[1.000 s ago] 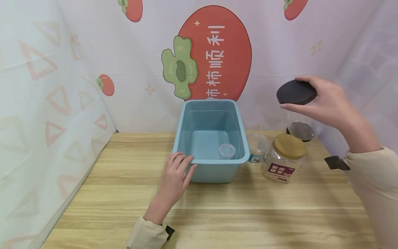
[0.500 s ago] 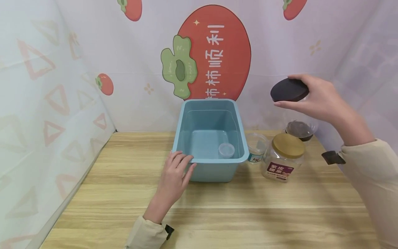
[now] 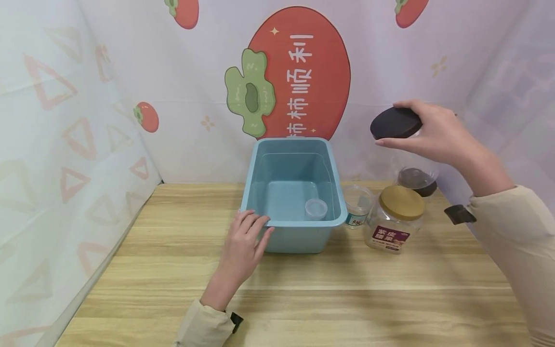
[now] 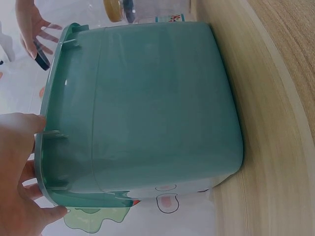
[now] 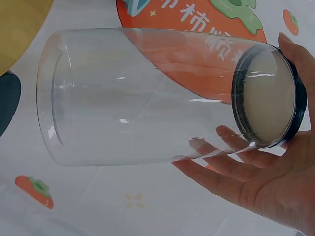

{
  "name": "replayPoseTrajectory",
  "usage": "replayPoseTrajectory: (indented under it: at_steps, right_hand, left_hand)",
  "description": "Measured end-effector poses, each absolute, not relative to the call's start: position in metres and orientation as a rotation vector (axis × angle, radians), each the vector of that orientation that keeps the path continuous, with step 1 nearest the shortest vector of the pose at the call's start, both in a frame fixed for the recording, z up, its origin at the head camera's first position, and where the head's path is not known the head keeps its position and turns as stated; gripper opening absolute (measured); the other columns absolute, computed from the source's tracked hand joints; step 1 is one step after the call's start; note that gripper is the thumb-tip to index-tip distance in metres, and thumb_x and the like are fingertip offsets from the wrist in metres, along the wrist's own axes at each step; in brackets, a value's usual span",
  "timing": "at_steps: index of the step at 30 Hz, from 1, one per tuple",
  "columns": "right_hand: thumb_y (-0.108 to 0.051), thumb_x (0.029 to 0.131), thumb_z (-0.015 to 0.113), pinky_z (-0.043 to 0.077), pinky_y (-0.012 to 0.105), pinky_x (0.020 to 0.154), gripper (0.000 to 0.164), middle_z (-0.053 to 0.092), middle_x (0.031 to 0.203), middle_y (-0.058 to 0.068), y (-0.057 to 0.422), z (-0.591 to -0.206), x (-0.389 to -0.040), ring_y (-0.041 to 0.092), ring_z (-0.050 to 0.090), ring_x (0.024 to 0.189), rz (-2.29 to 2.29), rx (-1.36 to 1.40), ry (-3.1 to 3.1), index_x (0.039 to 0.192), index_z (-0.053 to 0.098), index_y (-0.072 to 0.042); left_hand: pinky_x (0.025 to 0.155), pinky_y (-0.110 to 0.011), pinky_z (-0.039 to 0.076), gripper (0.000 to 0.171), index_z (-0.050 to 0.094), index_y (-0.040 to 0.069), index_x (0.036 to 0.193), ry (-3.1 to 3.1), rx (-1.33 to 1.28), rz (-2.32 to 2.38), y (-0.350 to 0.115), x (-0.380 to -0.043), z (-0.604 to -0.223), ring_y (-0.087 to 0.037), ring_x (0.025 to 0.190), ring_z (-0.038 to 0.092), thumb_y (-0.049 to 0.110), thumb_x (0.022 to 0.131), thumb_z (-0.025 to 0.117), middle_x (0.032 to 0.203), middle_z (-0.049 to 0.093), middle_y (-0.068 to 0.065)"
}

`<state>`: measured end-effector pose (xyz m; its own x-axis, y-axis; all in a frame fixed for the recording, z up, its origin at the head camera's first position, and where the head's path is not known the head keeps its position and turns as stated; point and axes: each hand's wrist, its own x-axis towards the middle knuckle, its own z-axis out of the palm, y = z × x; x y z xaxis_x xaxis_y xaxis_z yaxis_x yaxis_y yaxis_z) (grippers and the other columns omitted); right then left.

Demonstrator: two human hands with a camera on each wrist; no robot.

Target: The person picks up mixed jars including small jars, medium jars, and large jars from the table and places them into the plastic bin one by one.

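Observation:
A clear cylindrical jar (image 5: 147, 98) with a black lid (image 3: 395, 123) is held up at the right by my right hand (image 3: 438, 135), thumb and fingers spread around the lid. The jar hangs lid upward, and the wall pattern shows through its body. My left hand (image 3: 247, 246) holds the near left corner of a light blue plastic tub (image 3: 297, 241), its fingers over the rim. The left wrist view shows that hand (image 4: 19, 172) at the rim beside the tub's outer wall (image 4: 157, 108). Inside the tub lies a small clear round container (image 3: 316, 209).
Right of the tub stand a small clear jar (image 3: 358, 202) with a blue label and a larger jar (image 3: 392, 226) with a gold lid (image 3: 402, 202). Behind them another black lid (image 3: 427, 188) shows partly. A patterned cloth (image 3: 195, 144) hangs behind the wooden table (image 3: 303, 299).
My right hand has moved left and slightly up with the black-lidded jar, toward the tub. The left hand and the tub have stayed in place.

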<state>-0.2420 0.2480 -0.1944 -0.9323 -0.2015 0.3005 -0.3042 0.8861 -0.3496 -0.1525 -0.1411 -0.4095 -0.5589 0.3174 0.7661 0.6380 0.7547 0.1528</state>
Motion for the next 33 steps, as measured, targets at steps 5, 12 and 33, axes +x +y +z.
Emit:
replayPoseTrajectory:
  at_steps: [5, 12, 33]
  right_hand:
    - [-0.050, 0.088, 0.082, 0.036, 0.062, 0.091, 0.091, 0.056, 0.142, 0.033, 0.242, -0.193, -0.243, 0.053, 0.049, 0.122, 0.577, 0.396, -2.804, 0.159, 0.043, -0.008]
    - [-0.049, 0.089, 0.082, 0.041, 0.060, 0.091, 0.091, 0.057, 0.141, 0.030, 0.233, -0.189, -0.244, 0.049, 0.052, 0.121, 0.577, 0.417, -2.809, 0.159, 0.042, -0.008]
    - [-0.050, 0.090, 0.081, 0.049, 0.062, 0.091, 0.091, 0.057, 0.140, 0.029, 0.205, -0.183, -0.252, 0.045, 0.054, 0.118, 0.579, 0.465, -2.843, 0.159, 0.041, -0.007]
  left_hand:
    - [0.109, -0.068, 0.046, 0.023, 0.074, 0.000, 0.111, -2.200, -0.712, -0.544, -0.141, -0.152, -0.409, -0.043, 0.114, 0.063, 0.014, 0.094, 0.079, 0.103, 0.071, -0.015]
    - [0.109, -0.068, 0.046, 0.023, 0.074, 0.000, 0.111, -2.201, -0.708, -0.550, -0.141, -0.152, -0.409, -0.043, 0.115, 0.063, 0.013, 0.093, 0.080, 0.103, 0.071, -0.015]
    - [0.109, -0.067, 0.047, 0.022, 0.074, 0.000, 0.112, -2.202, -0.716, -0.558, -0.141, -0.151, -0.408, -0.042, 0.117, 0.063, 0.018, 0.099, 0.075, 0.104, 0.071, -0.014]
